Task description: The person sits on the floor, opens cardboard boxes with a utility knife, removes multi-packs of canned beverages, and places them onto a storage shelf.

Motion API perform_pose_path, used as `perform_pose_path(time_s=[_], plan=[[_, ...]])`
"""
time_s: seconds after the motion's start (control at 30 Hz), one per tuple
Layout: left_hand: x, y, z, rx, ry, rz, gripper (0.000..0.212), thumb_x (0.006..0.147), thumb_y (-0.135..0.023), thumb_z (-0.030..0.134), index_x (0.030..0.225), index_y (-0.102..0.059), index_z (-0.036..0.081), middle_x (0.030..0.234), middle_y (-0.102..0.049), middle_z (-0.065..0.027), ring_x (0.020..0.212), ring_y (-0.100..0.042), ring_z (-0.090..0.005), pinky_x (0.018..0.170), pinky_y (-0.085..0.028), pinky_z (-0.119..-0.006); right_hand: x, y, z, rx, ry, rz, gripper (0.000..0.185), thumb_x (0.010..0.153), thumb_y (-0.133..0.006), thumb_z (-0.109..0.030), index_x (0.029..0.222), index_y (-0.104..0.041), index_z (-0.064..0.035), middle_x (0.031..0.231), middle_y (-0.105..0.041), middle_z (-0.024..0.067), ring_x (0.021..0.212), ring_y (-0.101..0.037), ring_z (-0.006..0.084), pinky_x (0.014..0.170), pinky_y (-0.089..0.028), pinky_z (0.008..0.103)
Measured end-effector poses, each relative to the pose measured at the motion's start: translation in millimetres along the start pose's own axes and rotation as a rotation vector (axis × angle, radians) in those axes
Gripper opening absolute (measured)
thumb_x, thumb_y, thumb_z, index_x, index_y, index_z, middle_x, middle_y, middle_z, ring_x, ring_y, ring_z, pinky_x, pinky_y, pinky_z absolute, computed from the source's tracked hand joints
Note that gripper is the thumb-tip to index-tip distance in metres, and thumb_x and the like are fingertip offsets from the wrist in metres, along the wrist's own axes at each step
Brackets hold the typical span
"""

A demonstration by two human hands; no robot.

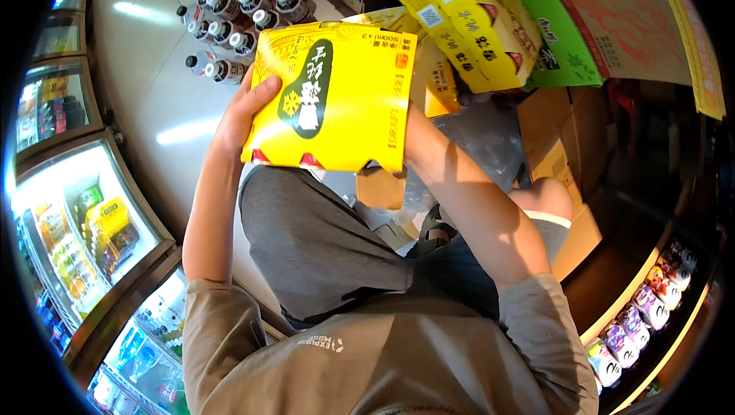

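Observation:
A yellow cardboard drink sleeve point(356, 82), printed with a dark patch and white writing, is held up in front of me. My left hand point(252, 102) grips its left edge, the thumb lying on the printed face. Behind the sleeve's right edge goes my right hand point(409, 133); its fingers are hidden, so their hold cannot be told. A brown cardboard flap point(380, 188) shows below the sleeve's lower edge. More yellow cardboard sleeves point(479, 30) lie beyond it at the upper right, beside a green carton point(565, 53).
Several dark-drink bottles with white caps point(235, 7) stand on the pale tiled floor point(143, 70). Glass-door coolers point(86, 231) line the left. At right are an open brown cardboard box point(580, 237) and a shelf of packaged goods point(631, 329). Clear plastic wrap point(482, 139) lies beyond my right forearm.

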State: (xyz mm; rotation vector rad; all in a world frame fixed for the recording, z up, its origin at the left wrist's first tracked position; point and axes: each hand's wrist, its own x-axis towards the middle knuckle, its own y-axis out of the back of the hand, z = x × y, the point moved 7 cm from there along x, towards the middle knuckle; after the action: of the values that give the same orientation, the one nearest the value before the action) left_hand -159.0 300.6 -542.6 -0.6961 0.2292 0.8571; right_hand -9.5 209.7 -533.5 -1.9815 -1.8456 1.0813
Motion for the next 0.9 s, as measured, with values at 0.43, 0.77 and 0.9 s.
perform_pose_path(time_s=[0.43,0.77,0.9], plan=[[-123,-64,-19,0.035,-0.015,0.243,0.094,0.081,-0.076,0.011,0.154,-0.017,0.004,0.137,-0.052,-0.0202,0.122,-0.057,-0.0299,0.103,-0.047,-0.040,-118,-26,43,0.353,-0.122,-0.014,0.038,0.101,-0.054,-0.020,0.133,-0.050,-0.0003,0.121,-0.065,0.0133,0.106,-0.065,0.0212,0.086,-0.056,0.0313],[-130,-76,-30,0.077,-0.133,0.234,0.094,0.081,-0.077,0.014,0.152,-0.017,0.006,0.135,-0.052,-0.0179,0.121,-0.056,-0.0281,0.102,-0.046,-0.040,-138,-20,23,0.497,-0.230,-0.093,0.039,0.103,-0.051,-0.023,0.133,-0.048,0.0007,0.120,-0.065,0.0143,0.109,-0.064,0.0227,0.089,-0.055,0.0324],[-113,-78,-20,0.012,-0.163,0.293,0.089,0.081,-0.076,0.013,0.152,-0.020,0.010,0.135,-0.053,-0.0171,0.119,-0.058,-0.0275,0.100,-0.048,-0.041,-128,22,-49,-0.334,0.075,0.192,0.040,0.106,-0.044,-0.030,0.124,-0.055,0.0038,0.111,-0.068,0.0122,0.103,-0.063,0.0166,0.087,-0.052,0.0318]])
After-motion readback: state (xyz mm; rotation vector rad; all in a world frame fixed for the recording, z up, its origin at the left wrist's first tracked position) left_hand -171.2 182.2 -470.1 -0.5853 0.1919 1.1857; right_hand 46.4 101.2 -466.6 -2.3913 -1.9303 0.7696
